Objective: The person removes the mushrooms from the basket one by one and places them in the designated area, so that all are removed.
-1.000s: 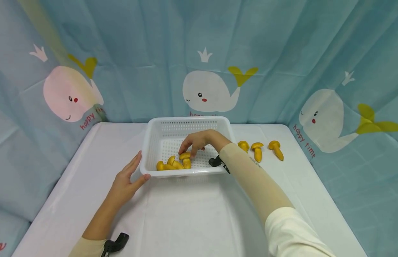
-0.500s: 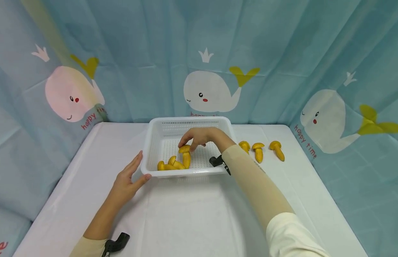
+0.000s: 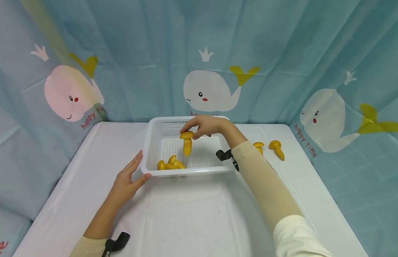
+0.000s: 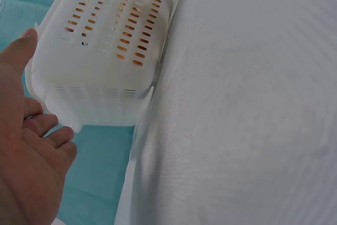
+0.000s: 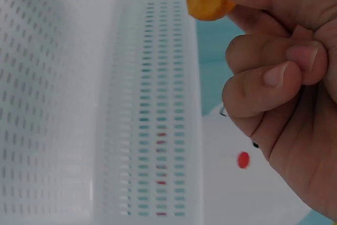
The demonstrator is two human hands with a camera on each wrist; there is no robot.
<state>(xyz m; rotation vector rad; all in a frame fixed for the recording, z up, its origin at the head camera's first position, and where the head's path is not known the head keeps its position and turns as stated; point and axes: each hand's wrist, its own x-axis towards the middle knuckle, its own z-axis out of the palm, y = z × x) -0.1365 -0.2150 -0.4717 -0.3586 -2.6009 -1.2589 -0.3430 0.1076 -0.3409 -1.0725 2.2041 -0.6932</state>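
Observation:
Above the floor of the white basket [image 3: 188, 173], my right hand [image 3: 208, 125] pinches a yellow toy mushroom [image 3: 187, 144] by its cap, the stem hanging down. In the right wrist view, part of that mushroom [image 5: 208, 1] shows at the top, between thumb and index finger; the other fingers of the right hand [image 5: 295, 82] are curled. Two more mushrooms [image 3: 175, 162] lie together in the basket's front left corner. My left hand [image 3: 125, 184] touches the same corner from outside, thumb at the front rim and fingers along the left side. The left wrist view shows the thumb [image 4: 21, 51] against the rim.
On the white table [image 3: 186, 210], right of the basket, lie two mushrooms, one [image 3: 277, 150] fully visible and another [image 3: 259, 146] partly behind the right forearm. A blue curtain [image 3: 154, 85] with printed whales encloses the table's back and sides.
The right hand has lifted the mushroom up from beside the other two in the basket. Its forearm shifted right and now covers one of the mushrooms on the table. The left hand stays put.

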